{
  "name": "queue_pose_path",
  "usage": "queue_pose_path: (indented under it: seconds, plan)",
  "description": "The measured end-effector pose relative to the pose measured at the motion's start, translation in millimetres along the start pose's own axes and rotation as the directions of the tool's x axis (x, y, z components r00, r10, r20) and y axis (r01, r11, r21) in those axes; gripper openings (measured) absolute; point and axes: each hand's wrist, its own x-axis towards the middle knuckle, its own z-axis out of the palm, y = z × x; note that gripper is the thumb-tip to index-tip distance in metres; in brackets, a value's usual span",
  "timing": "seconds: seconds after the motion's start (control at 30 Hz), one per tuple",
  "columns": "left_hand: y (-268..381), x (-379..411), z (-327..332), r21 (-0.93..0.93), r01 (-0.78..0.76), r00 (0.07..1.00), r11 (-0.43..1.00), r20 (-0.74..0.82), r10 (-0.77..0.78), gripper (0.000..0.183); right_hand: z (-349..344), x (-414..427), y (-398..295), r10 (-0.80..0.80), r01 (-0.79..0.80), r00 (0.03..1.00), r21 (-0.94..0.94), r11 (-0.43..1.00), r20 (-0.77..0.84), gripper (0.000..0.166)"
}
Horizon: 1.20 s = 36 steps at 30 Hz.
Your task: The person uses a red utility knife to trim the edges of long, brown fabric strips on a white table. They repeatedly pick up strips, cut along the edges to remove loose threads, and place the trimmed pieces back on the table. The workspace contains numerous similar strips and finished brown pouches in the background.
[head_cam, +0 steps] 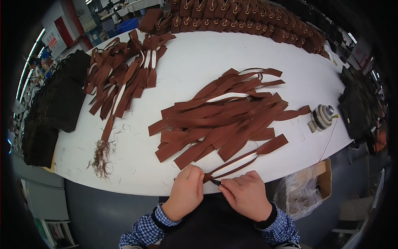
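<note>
My left hand [187, 190] grips one end of a brown fabric strap [270, 144] at the table's front edge. The strap's narrow, folded middle runs up and right to a wide flat end. In my right hand [247, 194] is a small black-tipped hand tool [216, 182], mostly hidden by the fingers, its kind not clear. Its tip touches or nearly touches the strap beside my left hand. Just beyond both hands lies a loose pile of similar brown straps [214, 119].
A second strap heap [124, 74] lies at the left, above a clump of thread scraps [102, 158]. Brown bags with cords [224, 18] line the far edge. Dark bags [62, 90] stand left. A round metal device [321, 117] sits right, above a plastic-lined cardboard box [326, 179].
</note>
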Motion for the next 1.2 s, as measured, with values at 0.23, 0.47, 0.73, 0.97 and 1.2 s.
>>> queue_pose_path:
  seconds: [0.23,0.47,0.73,0.97,1.2]
  plan:
    - [3.5,8.0,-6.9,0.032,-0.101,0.990,0.994,0.106,0.097,0.029,-3.8,-10.5,8.9,0.135,-0.134,0.991,0.051,0.990,-0.016,0.022]
    - [-3.9,11.0,-1.1,-0.046,-0.040,0.999,0.998,0.022,0.041,0.010,-0.4,-14.9,18.8,0.173,-0.170,0.984,0.066,0.983,-0.042,0.023]
    - [-2.9,14.5,7.5,0.078,-0.077,0.997,0.994,0.003,0.077,0.006,5.1,-14.2,26.1,0.251,-0.215,0.958,0.228,0.950,-0.140,0.022]
    - [-7.7,12.3,10.9,0.116,-0.073,0.997,0.991,-0.010,0.075,0.008,10.2,-8.9,24.3,0.150,-0.101,0.974,0.267,0.958,-0.169,0.027]
    - [-5.4,12.1,9.6,0.113,-0.065,0.998,0.992,0.007,0.065,0.007,8.4,-5.0,12.7,0.030,-0.021,0.996,0.096,0.995,-0.087,0.025]
